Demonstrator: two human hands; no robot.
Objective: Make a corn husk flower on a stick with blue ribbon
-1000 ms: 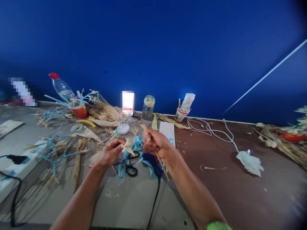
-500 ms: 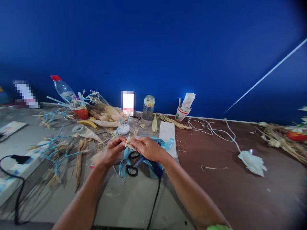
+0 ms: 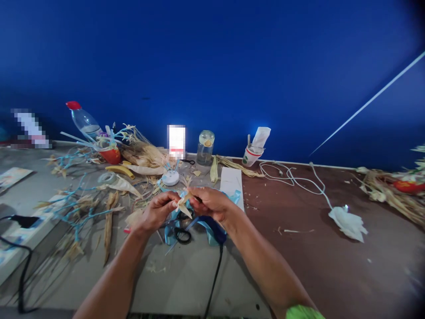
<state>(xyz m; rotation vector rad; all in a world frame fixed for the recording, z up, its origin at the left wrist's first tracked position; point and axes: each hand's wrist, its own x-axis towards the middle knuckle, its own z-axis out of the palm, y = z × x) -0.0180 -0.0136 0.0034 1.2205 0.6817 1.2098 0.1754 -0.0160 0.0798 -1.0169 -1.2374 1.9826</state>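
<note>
Here, cup [image 3: 252, 157]: white, red band near the rim, green mark on the side; from where I stand any lettering is too small to read.
Panel [image 3: 177, 141]: bright, upright, blurred out; a reddish strip low on its front, wording illegible.
Second hand, change: a second ago the right hand [image 3: 210, 202] was apart from the flower [image 3: 183, 206], a long tan strip [image 3: 189, 195] slanting through its fist; now its fingertips have come in at the bloom.
Scissors [image 3: 182, 235], change: half a second ago both black loops showed plainly; the upper one is now partly covered.
Petals: pale, spread; the longest points down and rightward, toward the worker. Its long axis slants the same way; the stem end is hidden by fingers.
Flower, place: between the two hands, over the middle of the table [image 3: 175, 283], above the scissors and blue ribbon [image 3: 210, 232].
Left hand [image 3: 160, 211]: thumb and fingertips pinched together on the flower's left side.
Right grip: fingers bent in, closed on the strip, only its tan end showing; whether that end touches the petals, I cannot tell.
</note>
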